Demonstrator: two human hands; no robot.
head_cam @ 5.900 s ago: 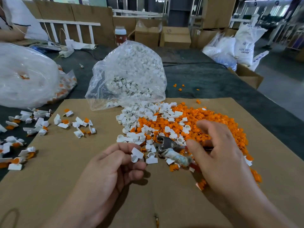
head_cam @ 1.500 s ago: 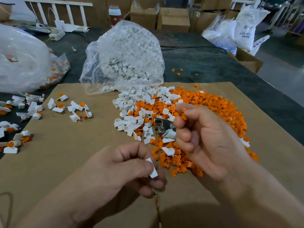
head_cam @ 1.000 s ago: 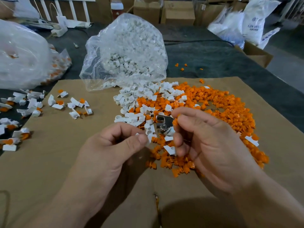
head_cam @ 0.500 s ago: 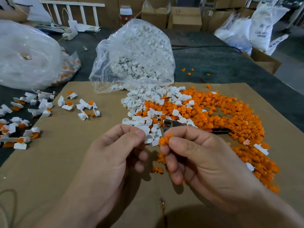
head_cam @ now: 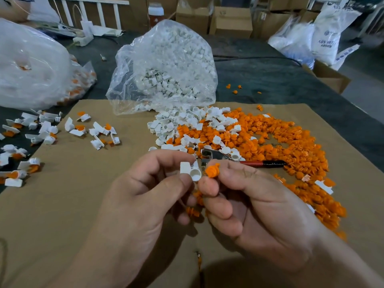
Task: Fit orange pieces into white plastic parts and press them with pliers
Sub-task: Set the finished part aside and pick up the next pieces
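Note:
My left hand pinches a white plastic part between thumb and fingers, its round socket turned to the right. My right hand pinches an orange piece at its fingertips, just right of that socket and almost touching it. Both hover over the brown cardboard sheet. Just beyond my fingers lie the pliers, red and black handles pointing right, jaws half buried in loose parts. A heap of orange pieces spreads to the right, with loose white parts at its left.
A clear bag of white parts stands behind the heap. Several fitted white-and-orange parts lie scattered at the left. A big cloudy plastic bag sits far left. Cardboard boxes and white sacks line the back.
My hands have come together in front of me. The left hand turned the white part so its socket shows, and the right brought the orange piece up beside it.

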